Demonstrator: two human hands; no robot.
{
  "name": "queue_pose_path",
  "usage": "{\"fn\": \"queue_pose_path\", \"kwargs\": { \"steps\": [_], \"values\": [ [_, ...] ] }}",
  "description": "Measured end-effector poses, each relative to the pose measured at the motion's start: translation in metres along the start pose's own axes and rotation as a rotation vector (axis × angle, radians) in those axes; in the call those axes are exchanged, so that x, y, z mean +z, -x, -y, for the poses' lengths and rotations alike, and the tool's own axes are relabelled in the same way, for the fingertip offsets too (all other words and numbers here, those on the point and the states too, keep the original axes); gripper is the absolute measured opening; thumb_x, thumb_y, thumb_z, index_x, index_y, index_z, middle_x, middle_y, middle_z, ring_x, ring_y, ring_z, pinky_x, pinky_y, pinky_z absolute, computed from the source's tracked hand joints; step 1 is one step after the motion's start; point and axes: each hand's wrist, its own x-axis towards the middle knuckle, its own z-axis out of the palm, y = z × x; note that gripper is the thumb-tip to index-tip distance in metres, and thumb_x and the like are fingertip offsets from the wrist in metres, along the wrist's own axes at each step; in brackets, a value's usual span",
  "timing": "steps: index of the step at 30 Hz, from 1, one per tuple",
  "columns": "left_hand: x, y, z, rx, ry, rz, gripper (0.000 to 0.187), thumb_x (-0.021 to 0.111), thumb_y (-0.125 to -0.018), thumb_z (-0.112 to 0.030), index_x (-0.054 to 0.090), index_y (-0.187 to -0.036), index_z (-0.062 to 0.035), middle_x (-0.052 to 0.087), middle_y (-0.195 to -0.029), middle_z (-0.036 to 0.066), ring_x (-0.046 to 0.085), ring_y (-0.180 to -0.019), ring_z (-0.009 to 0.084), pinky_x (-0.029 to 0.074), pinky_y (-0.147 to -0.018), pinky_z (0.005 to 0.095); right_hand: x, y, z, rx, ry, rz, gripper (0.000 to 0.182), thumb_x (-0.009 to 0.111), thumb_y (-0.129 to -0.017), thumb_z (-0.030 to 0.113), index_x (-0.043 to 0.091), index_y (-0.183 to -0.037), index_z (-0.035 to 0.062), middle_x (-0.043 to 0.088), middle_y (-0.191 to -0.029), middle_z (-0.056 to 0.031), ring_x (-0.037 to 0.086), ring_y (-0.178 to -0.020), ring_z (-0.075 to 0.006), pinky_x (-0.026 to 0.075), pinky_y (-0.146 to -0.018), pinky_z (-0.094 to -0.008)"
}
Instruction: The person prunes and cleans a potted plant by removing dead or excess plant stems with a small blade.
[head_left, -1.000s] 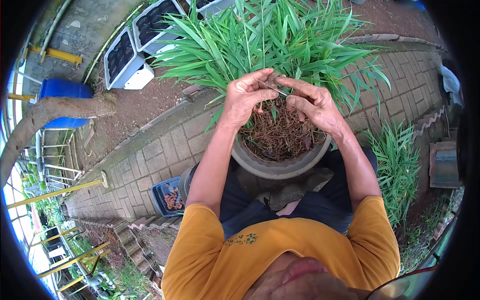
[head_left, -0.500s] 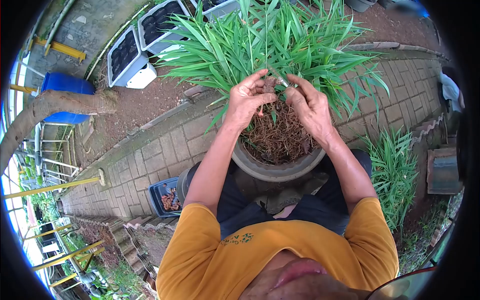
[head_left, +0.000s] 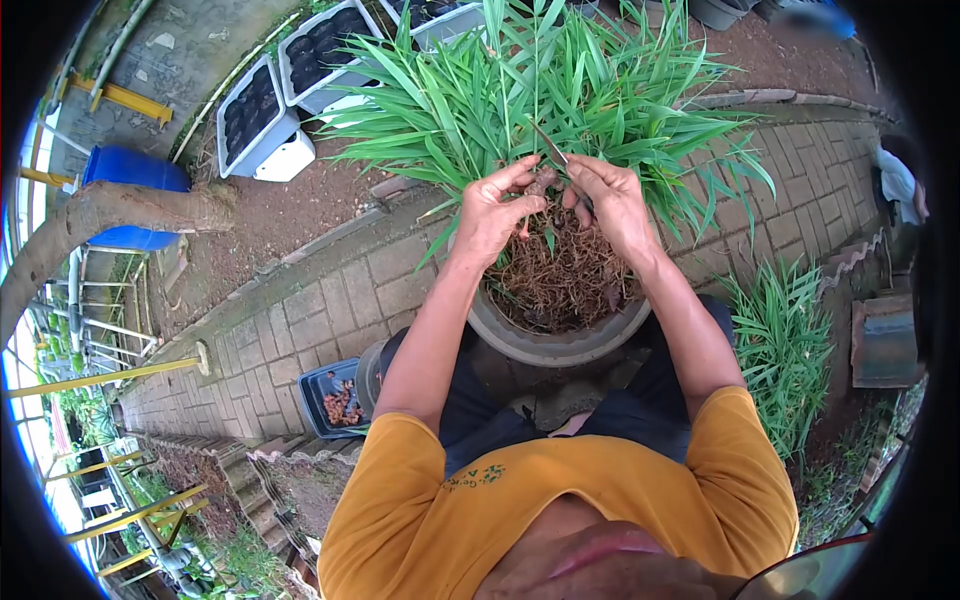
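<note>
The fingers of the left hand [head_left: 495,210] pinch a lumpy, soil-brown root [head_left: 541,184] above the near half of the pot, thumb on the near side. Those of the right hand [head_left: 612,205] are closed round a thin knife [head_left: 548,144], its narrow blade slanting up and left over the root; its handle is mostly hidden by the hand. Whether the edge touches the root is hard to make out. A small reddish stub [head_left: 523,231] hangs just below the left thumb.

Beneath, the round grey pot [head_left: 550,350], smooth-rimmed, is filled with a springy tangle of thin brown fibres [head_left: 560,280]. Long, blade-shaped green leaves [head_left: 440,115] fan out beyond the hands and cover the far rim.

Near the left knee, a blue-grey plastic bin [head_left: 313,400] holds knobbly reddish-brown pieces [head_left: 342,404], too small to tell apart. Rough rectangular bricks [head_left: 290,330] pave the path. Further out, pale tubs [head_left: 259,150] hold dark rounded lumps [head_left: 250,115] in rows; other tubs are cut off at the top. A bare trunk [head_left: 150,208] hides part of a blue barrel [head_left: 130,172]. By the right edge, a whitish thing [head_left: 900,180] is blurred.
</note>
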Motion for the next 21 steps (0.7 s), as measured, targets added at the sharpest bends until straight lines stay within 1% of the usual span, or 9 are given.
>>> {"fn": "queue_pose_path", "kwargs": {
  "steps": [2,6,10,12,14,16,18,20,21],
  "values": [
    [-0.002,0.002,-0.003,-0.041,0.001,0.009,0.045,0.067,-0.073,0.01,0.061,-0.118,0.0041,0.066,-0.108,0.01,0.061,-0.093,0.0157,0.053,-0.078,0.0298,0.002,0.0,0.006,-0.008,0.07,0.046,0.032,0.054,-0.094,0.018,0.06,-0.118,-0.002,0.057,-0.066,-0.0008,0.045,-0.05,-0.0046,0.034,-0.045,-0.0197],
    [-0.009,0.003,-0.004,-0.033,-0.033,0.01,0.038,0.067,-0.075,0.008,0.063,-0.112,0.006,0.068,-0.098,0.01,0.063,-0.084,0.0149,0.054,-0.071,0.0282,0.01,0.0,0.004,-0.027,0.134,0.083,0.029,0.056,-0.093,0.016,0.063,-0.117,0.001,0.057,-0.067,0.001,0.046,-0.052,-0.0038,0.036,-0.046,-0.0196],
    [-0.021,0.008,0.003,0.019,-0.078,0.029,0.028,0.07,-0.078,-0.007,0.068,-0.105,0.0012,0.067,-0.082,0.004,0.055,-0.058,0.0064,0.044,-0.046,0.022,0.02,0.001,0.013,0.003,0.255,0.071,0.028,0.061,-0.09,0.019,0.067,-0.111,0.0014,0.058,-0.067,0.0014,0.049,-0.057,-0.0042,0.039,-0.05,-0.0204],
    [-0.028,0.016,-0.003,-0.007,-0.062,0.039,0.025,0.071,-0.078,-0.01,0.07,-0.101,0.0004,0.067,-0.076,0.004,0.055,-0.059,0.0059,0.044,-0.047,0.023,0.022,-0.005,0.003,-0.072,0.345,0.041,0.027,0.062,-0.088,0.02,0.069,-0.108,0.0029,0.059,-0.07,0.0016,0.047,-0.058,-0.0044,0.038,-0.051,-0.02],
    [-0.041,0.031,-0.026,-0.043,-0.014,0.083,0.036,0.068,-0.08,-0.003,0.061,-0.113,0.0096,0.069,-0.084,0.013,0.061,-0.067,0.0128,0.051,-0.061,0.0258,0.022,-0.008,-0.005,-0.053,0.361,0.002,0.026,0.062,-0.09,0.022,0.069,-0.108,0.0054,0.058,-0.07,0.0026,0.045,-0.056,-0.003,0.035,-0.049,-0.0196],
    [-0.06,0.052,-0.046,0.09,0.004,-0.202,0.039,0.068,-0.079,-0.003,0.06,-0.115,0.0088,0.069,-0.088,0.015,0.063,-0.068,0.0146,0.051,-0.062,0.0271,0.018,-0.01,-0.013,-0.08,0.365,0.009,0.027,0.058,-0.093,0.025,0.068,-0.108,0.0048,0.058,-0.069,0.0042,0.041,-0.052,-0.0019,0.029,-0.047,-0.0189],
    [-0.1,0.081,-0.051,0.25,0.368,-0.413,0.042,0.07,-0.077,-0.002,0.058,-0.117,0.0073,0.069,-0.09,0.017,0.064,-0.068,0.0169,0.052,-0.062,0.0283,0.01,-0.015,-0.025,-0.132,0.387,0.031,0.03,0.056,-0.094,0.026,0.067,-0.108,0.0011,0.058,-0.07,0.0025,0.041,-0.051,-0.0022,0.028,-0.045,-0.0187],
    [-0.148,0.124,-0.037,0.316,0.458,-0.708,0.04,0.069,-0.078,-0.001,0.059,-0.116,0.0054,0.068,-0.095,0.017,0.065,-0.075,0.0198,0.053,-0.071,0.0307,0.006,-0.015,-0.032,-0.091,0.444,0.049,0.031,0.056,-0.094,0.026,0.066,-0.109,-0.0002,0.058,-0.071,0.0014,0.041,-0.051,-0.0026,0.029,-0.046,-0.0188],
    [-0.175,0.154,-0.02,0.234,0.386,-0.88,0.037,0.069,-0.078,-0.001,0.06,-0.113,0.0059,0.068,-0.096,0.015,0.065,-0.081,0.02,0.053,-0.076,0.0314,0.007,-0.011,-0.035,-0.081,0.445,0.069,0.032,0.056,-0.095,0.026,0.066,-0.11,-0.0003,0.058,-0.071,0.0011,0.041,-0.051,-0.0027,0.029,-0.045,-0.0192]
  ]
}}
